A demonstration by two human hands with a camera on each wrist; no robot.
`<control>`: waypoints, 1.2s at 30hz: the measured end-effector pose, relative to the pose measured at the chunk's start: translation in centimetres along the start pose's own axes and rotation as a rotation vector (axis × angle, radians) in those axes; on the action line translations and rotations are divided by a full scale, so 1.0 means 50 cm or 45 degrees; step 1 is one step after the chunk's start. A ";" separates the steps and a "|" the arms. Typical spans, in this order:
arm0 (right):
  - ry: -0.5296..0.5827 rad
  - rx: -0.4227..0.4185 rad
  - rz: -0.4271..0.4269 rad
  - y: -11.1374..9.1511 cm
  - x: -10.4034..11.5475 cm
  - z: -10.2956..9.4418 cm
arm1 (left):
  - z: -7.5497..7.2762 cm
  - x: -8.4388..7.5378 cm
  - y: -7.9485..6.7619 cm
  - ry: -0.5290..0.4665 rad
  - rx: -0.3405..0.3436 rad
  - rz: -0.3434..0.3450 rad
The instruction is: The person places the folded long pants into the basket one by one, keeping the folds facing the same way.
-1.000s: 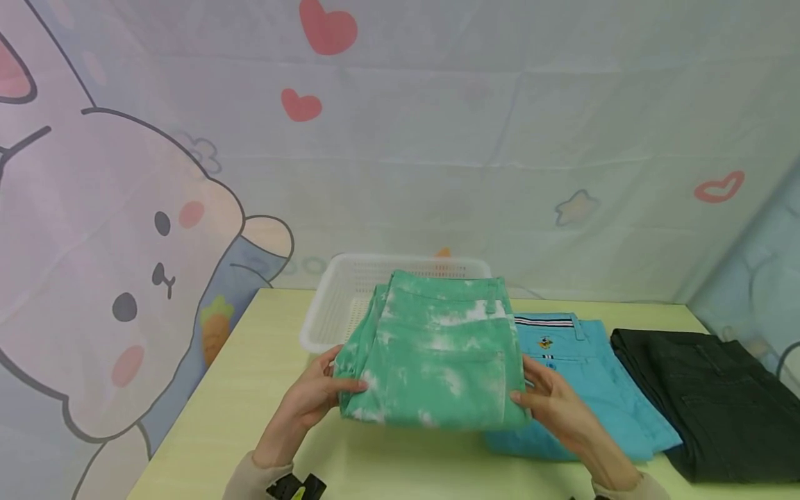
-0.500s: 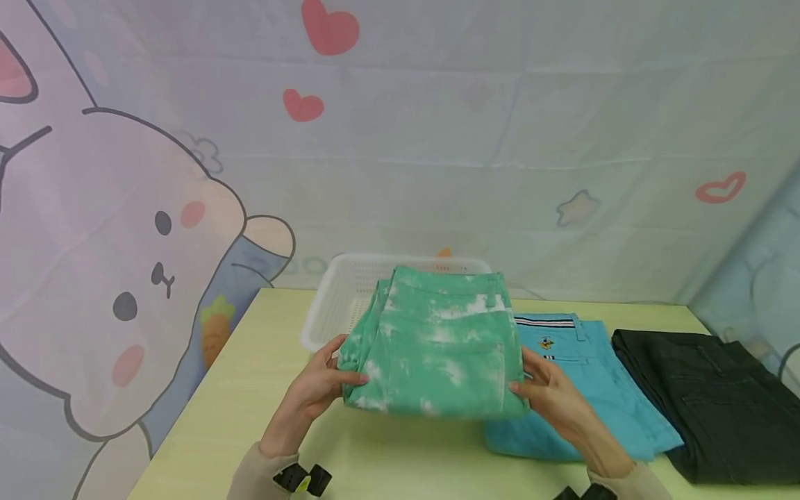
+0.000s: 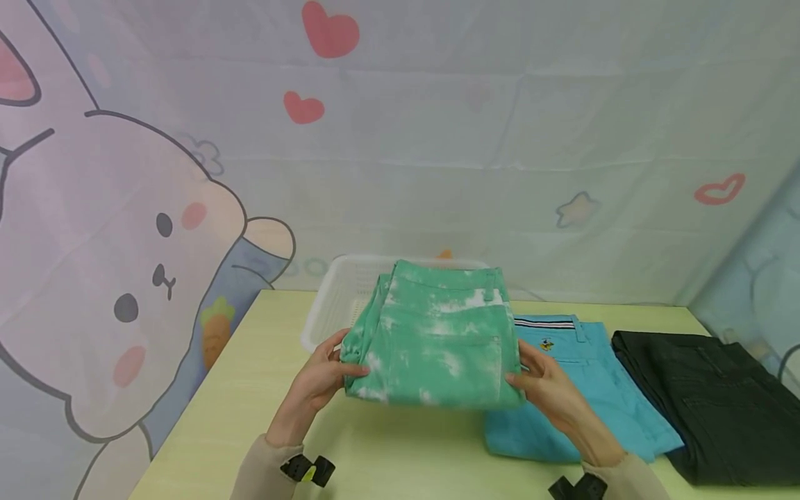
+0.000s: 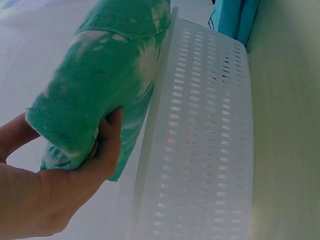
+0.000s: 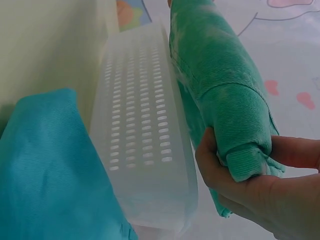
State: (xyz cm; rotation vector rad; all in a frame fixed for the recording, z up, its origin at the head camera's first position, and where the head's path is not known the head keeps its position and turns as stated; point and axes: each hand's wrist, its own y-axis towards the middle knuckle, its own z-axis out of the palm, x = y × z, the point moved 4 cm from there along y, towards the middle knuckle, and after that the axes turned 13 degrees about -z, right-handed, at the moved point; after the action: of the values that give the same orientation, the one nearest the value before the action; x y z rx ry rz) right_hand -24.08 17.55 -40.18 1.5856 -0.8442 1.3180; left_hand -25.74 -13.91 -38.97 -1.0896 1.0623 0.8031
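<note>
Folded green tie-dye pants point(image 3: 444, 340) with white patches hang between my two hands, raised over the table. My left hand point(image 3: 321, 375) pinches their left edge, thumb on top and fingers beneath. At the opposite edge my right hand point(image 3: 550, 385) grips in the same way. Both wrist views show the fingers curled round the folded ends of the green pants point(image 4: 95, 85). Behind them stands a white perforated plastic basket point(image 3: 325, 312), partly hidden by the pants. Its slotted side wall point(image 5: 135, 110) lies right below the cloth in the right wrist view.
Folded light blue pants point(image 3: 581, 396) with a striped waistband lie to the right on the pale yellow table point(image 3: 250, 389). Beside them are folded black pants point(image 3: 731, 410). A cartoon-print cloth backdrop point(image 3: 437, 139) rises behind the table.
Both hands have raised the green pants slightly and moved them farther from me, so they cover more of the basket. The blue and black pants stay put.
</note>
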 end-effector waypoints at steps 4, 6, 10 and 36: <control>-0.019 -0.005 -0.020 0.005 0.002 -0.001 | -0.002 -0.003 0.005 0.005 -0.027 0.001; -0.029 -0.002 -0.030 0.008 0.001 -0.002 | -0.003 -0.003 0.009 0.008 -0.035 0.002; -0.056 0.000 -0.040 0.017 -0.003 -0.005 | -0.007 -0.002 0.014 0.017 -0.050 0.017; -0.073 -0.032 -0.076 0.047 -0.009 -0.015 | -0.014 -0.020 0.029 0.052 0.091 0.104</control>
State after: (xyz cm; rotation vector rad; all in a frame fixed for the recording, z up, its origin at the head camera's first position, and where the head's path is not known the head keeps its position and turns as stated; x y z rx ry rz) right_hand -26.60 17.36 -40.11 1.6228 -0.8391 1.2208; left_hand -27.55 -14.19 -38.52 -1.0109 1.1674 0.8046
